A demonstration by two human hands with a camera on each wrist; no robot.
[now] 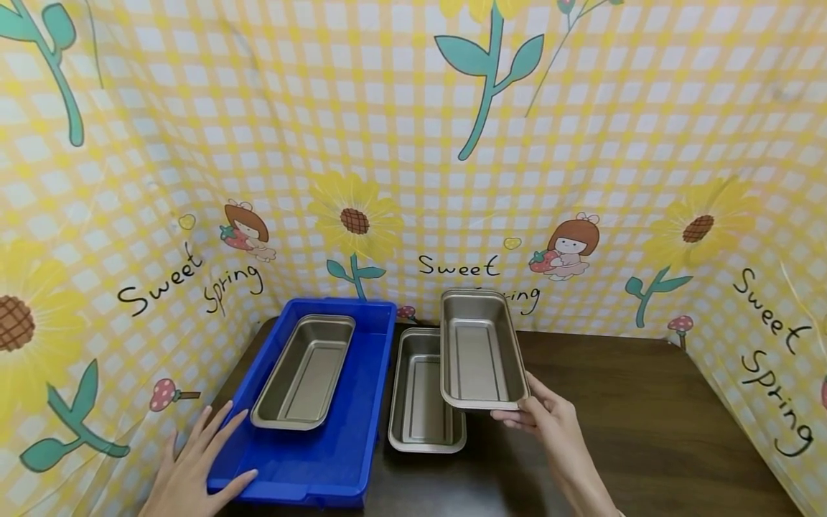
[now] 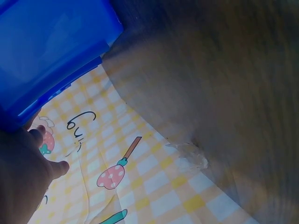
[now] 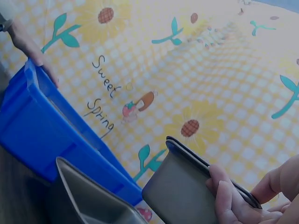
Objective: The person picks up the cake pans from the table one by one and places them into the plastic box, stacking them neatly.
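Observation:
My right hand (image 1: 549, 424) pinches the near right corner of a bronze-coloured loaf pan (image 1: 481, 352), thumb on the rim and fingers underneath. In the right wrist view the held loaf pan (image 3: 180, 186) shows a doubled rim edge. It hangs over part of another loaf pan (image 1: 423, 438), which stands on the table to the right of a blue tray (image 1: 284, 492). Inside that tray, tilted against its left side, lies a loaf pan (image 1: 304, 373). My left hand (image 1: 190, 467) rests with spread fingers at the tray's near left edge.
The dark wooden table (image 1: 620, 402) extends to the right of the pans. A yellow checked cloth (image 1: 400, 143) with sunflowers and lettering rises behind the table and along both sides.

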